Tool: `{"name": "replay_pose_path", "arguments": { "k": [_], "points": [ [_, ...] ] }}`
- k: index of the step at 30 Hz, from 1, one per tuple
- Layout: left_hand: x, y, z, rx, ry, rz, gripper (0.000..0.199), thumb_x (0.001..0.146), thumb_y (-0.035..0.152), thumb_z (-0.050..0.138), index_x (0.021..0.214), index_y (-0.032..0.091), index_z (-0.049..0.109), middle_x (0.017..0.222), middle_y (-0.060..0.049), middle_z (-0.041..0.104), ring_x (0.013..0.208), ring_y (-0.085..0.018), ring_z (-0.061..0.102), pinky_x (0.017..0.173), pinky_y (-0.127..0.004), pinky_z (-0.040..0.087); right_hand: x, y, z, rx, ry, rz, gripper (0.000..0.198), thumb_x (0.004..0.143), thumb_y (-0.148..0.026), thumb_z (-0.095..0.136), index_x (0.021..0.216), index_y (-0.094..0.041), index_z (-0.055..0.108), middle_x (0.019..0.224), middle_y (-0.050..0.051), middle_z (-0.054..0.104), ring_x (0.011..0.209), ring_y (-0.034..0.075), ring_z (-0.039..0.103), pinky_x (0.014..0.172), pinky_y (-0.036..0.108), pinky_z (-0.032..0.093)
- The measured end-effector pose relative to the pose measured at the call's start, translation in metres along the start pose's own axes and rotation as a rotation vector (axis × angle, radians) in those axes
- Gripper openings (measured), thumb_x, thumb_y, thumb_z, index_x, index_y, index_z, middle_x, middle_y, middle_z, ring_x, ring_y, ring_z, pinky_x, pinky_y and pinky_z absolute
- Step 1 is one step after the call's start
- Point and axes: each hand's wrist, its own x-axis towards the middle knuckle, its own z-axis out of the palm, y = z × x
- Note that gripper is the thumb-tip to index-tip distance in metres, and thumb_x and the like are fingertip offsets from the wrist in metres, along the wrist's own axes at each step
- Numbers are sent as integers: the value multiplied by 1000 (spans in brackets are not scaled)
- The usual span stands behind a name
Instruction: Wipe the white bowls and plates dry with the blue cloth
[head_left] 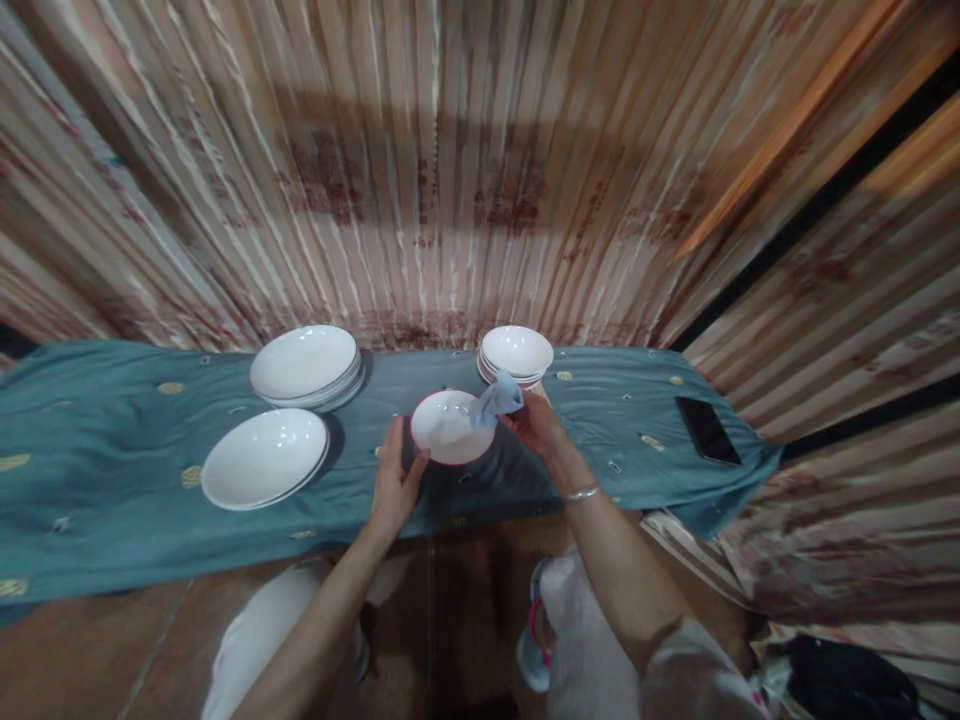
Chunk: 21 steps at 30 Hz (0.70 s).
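A small white bowl [444, 432] with a red rim is in front of me, near the middle of the table. My left hand [396, 490] steadies it at its left side, the thumb on the rim and the fingers stretched out beside it. Bunched in my right hand [534, 422] is a pale blue cloth [498, 400], which reaches over the bowl's right edge and touches its inside. Whether the bowl rests fully on the table I cannot tell. Just behind the right hand stands a stack of small white bowls [517, 350].
A stack of large white dishes [304, 365] stands at the back left, with more wide white dishes [262, 460] in front of it. A black phone [708, 431] lies at the right on the teal tablecloth [600, 450]. Patterned curtains [435, 180] hang close behind the table.
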Motion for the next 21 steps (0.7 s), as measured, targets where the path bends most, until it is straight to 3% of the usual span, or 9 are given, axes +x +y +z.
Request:
{"name": "replay_pose_path", "arguments": {
  "k": [3,6,11,15,18,21],
  "points": [
    [-9,5,1,258,-114,330,45,89,36,64,132,21,63,153,-16,51,150,-34,35,122,-61,23,-7,-6,0,16,2,-19,8,74,-26,71,79,-20,71,67,-2,71,58,13,63,57,23,58],
    [-16,12,11,411,-264,465,31,90,31,62,119,22,70,137,-15,66,142,-36,45,120,-71,13,-15,-9,0,13,-3,-37,8,70,-24,70,75,-18,71,67,-1,71,57,12,62,55,21,55],
    [-11,24,30,554,-442,450,24,89,20,59,108,22,73,115,-14,76,115,-33,66,122,-68,7,-22,-9,0,23,27,-40,4,67,-21,70,69,-17,70,63,-2,69,56,12,61,54,21,53],
    [-2,32,35,534,-495,404,22,91,19,53,92,23,75,97,-10,78,94,-28,70,123,-64,3,-23,-9,-3,68,46,10,13,77,-30,67,71,-19,69,62,-1,69,57,14,62,55,23,54],
    [2,31,36,452,-490,373,22,90,20,53,85,24,74,90,-8,78,87,-26,69,124,-61,3,-21,-7,-5,102,58,30,22,82,-38,67,71,-19,68,60,-1,68,53,13,61,50,23,52],
    [7,28,33,354,-421,335,22,90,24,53,85,25,74,90,-8,77,88,-26,70,124,-58,3,-18,0,-7,86,118,-14,16,76,-33,73,70,-20,68,60,-1,69,52,14,62,48,24,51]
  ]
}}
